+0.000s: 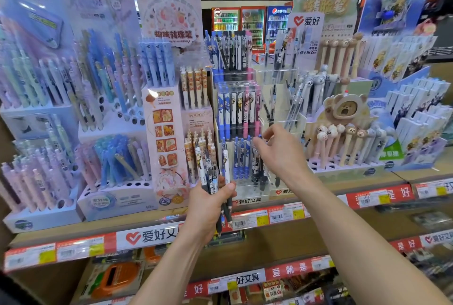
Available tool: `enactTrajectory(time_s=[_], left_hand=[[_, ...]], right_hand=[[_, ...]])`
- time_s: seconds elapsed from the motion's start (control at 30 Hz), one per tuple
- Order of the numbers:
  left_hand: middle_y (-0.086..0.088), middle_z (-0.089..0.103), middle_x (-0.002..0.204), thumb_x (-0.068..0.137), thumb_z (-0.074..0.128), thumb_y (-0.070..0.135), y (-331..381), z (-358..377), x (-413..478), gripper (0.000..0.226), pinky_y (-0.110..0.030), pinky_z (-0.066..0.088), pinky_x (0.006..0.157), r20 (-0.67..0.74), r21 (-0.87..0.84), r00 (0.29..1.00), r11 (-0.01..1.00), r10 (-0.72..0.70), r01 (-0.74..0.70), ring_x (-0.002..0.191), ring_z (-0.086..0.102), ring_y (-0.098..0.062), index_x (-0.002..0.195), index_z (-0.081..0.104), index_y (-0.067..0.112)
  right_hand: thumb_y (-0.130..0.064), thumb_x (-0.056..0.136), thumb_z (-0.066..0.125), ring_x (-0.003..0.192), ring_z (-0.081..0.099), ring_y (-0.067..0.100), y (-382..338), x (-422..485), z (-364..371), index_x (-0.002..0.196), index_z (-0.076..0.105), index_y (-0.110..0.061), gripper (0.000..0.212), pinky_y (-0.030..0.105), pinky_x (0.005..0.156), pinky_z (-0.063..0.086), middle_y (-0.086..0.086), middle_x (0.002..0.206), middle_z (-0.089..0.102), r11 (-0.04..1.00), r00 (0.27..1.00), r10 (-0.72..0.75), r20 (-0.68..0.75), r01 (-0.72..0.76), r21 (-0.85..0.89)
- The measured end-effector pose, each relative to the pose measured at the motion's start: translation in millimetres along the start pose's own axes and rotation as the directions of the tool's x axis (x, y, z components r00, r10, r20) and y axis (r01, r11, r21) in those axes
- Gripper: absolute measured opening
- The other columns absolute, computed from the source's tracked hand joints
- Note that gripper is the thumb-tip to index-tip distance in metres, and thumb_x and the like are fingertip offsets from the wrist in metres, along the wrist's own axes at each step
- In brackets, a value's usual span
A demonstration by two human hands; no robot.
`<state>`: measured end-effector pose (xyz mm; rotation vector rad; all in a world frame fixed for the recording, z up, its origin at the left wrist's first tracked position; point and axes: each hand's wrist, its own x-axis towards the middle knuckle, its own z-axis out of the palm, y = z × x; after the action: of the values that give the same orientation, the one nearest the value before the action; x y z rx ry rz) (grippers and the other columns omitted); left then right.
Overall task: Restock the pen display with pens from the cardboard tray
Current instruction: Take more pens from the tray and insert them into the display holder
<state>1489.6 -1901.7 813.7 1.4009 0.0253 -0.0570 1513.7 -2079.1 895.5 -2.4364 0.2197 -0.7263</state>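
Head view: we judge the restock midway. The pen display (250, 192), just beyond our grips, looks part filled along its front row. Left grip (208, 204) clamps a bundle of pens (213, 177); right grip (277, 150) curls at that row, pinching or not we cannot tell.
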Motion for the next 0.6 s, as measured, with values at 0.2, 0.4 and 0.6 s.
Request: enactTrajectory(time_s=[0.2,0.4,0.6], left_hand=[[-0.015,0.078,0.098,0.087,0.074,0.004,4.6,5.8,-4.3,0.019,-0.033,0.058,0.067,0.084,-0.037,0.996,0.999,-0.022,0.025,0.083,0.075,-0.025,0.103,0.065,0.006],[-0.013,0.078,0.099,0.088,0.071,-0.001,5.0,9.5,-5.6,0.016,-0.045,0.061,0.077,0.128,-0.071,0.992,0.997,-0.012,0.021,0.094,0.076,-0.029,0.102,0.065,0.004],[-0.011,0.077,0.1,0.089,0.071,0.003,-5.4,-2.2,1.6,0.014,-0.044,0.062,0.076,0.024,-0.065,0.999,0.997,-0.048,0.049,0.087,0.074,-0.021,0.101,0.066,0.007]], right_hand=[[-0.041,0.091,0.067,0.052,0.057,0.007,-14.0,-26.3,-10.4,0.095,0.069,-0.022,0.019,0.023,0.051,0.046,-0.002,0.078,0.069,0.935,0.924,-0.021,0.383,-0.117,0.334],[-0.03,0.092,0.07,0.051,0.055,0.009,-10.8,-19.7,-11.2,0.091,0.069,-0.016,0.014,0.023,0.045,0.044,0.002,0.075,0.065,0.871,0.892,-0.037,0.45,-0.192,0.452],[-0.029,0.091,0.07,0.056,0.066,0.01,-5.9,-0.9,-29.7,0.092,0.066,-0.012,0.018,0.033,0.058,0.059,0.006,0.077,0.068,0.859,0.972,-0.01,0.235,-0.111,0.5]])
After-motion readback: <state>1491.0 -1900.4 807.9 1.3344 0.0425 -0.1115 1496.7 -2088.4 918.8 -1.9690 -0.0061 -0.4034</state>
